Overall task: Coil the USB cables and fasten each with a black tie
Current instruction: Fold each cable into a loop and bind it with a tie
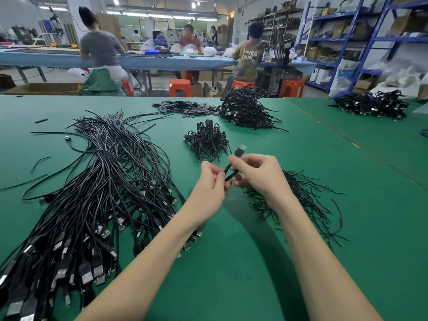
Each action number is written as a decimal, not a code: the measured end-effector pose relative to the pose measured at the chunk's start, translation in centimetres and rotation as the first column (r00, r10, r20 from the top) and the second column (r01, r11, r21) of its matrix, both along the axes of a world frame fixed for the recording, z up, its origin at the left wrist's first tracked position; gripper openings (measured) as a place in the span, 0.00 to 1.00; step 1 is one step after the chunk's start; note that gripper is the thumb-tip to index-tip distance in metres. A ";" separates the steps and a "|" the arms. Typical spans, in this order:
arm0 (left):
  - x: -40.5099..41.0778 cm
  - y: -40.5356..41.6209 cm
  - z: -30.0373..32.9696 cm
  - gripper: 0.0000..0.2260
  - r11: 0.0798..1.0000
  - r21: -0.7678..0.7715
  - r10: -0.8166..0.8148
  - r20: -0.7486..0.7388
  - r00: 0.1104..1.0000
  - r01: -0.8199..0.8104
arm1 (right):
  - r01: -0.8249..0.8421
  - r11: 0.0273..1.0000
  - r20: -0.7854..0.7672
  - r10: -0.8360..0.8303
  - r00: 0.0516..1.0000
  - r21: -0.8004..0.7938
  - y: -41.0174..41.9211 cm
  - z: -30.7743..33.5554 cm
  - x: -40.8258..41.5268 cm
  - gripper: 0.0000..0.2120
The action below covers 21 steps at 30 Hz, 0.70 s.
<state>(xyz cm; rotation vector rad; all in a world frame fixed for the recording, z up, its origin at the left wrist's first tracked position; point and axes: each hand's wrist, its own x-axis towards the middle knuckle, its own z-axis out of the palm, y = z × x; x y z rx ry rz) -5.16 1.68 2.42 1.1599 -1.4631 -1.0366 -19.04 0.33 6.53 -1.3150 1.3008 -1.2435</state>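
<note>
1. Right hand (256,173): fingers curled round a black USB cable (232,169), held above the green table (231,262), silver plug (240,149) sticking up past the knuckles.
2. Left hand (212,181): thumb and fingertips pinching the lower end of the same cable, just left of the right hand.
3. Whether a tie is already on the held cable: cannot tell.
4. Left of the hands: big heap of loose cables (104,193), uncoiled, plugs pointing toward the near edge of the table.
5. Right of the hands, partly under the right wrist: scattered pile of thin black ties (301,200).
6. Just beyond the hands: small pile of coiled cables (207,140).
7. Farther beyond the hands: larger pile of coiled cables (245,108), touching a flat spread of small black pieces (185,107) on its left.
8. Far right of the hands, on the adjoining table: another dark pile of cables (370,105).
9. Well behind the hands: people seated on orange stools (180,87) at a long blue bench (162,60).
</note>
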 end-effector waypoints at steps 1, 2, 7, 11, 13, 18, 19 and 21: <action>0.1 -0.1 0.0 0.06 1.000 0.022 0.017 -0.046 0.999 -0.016 | 0.000 1.000 -0.095 0.000 0.995 -0.004 0.0 0.2 -0.5 0.11; 0.2 -0.2 0.0 0.07 0.998 0.046 0.035 -0.104 0.994 -0.031 | 0.011 1.000 -0.299 -0.017 0.954 -0.023 -0.2 0.4 -1.1 0.10; 1.0 -0.9 0.3 0.06 0.986 0.164 0.106 -0.389 0.915 -0.044 | 0.051 0.990 -0.901 0.100 0.422 0.134 0.3 1.0 -2.9 0.02; 1.0 -0.7 0.4 0.07 0.979 0.202 0.124 -0.438 0.890 -0.036 | 0.092 0.977 -0.937 0.154 0.315 0.192 0.5 0.4 -2.0 0.11; 0.9 -0.7 0.5 0.07 0.978 0.204 0.127 -0.445 0.886 -0.038 | 0.121 0.976 -0.944 0.135 0.300 0.179 0.5 -0.2 -1.8 0.12; 0.7 -0.6 0.7 0.07 0.977 0.210 0.129 -0.462 0.877 -0.033 | 0.043 0.982 -0.898 0.149 0.413 0.182 0.3 -0.4 -1.9 0.04; 0.7 -0.6 0.6 0.07 0.976 0.214 0.130 -0.464 0.877 -0.031 | 0.022 0.985 -0.875 0.144 0.463 0.173 0.2 -0.4 -2.1 0.03; 0.8 -0.6 0.6 0.06 0.975 0.219 0.134 -0.462 0.877 -0.034 | -0.009 0.989 -0.824 0.130 0.551 0.150 0.0 -0.2 -2.3 0.03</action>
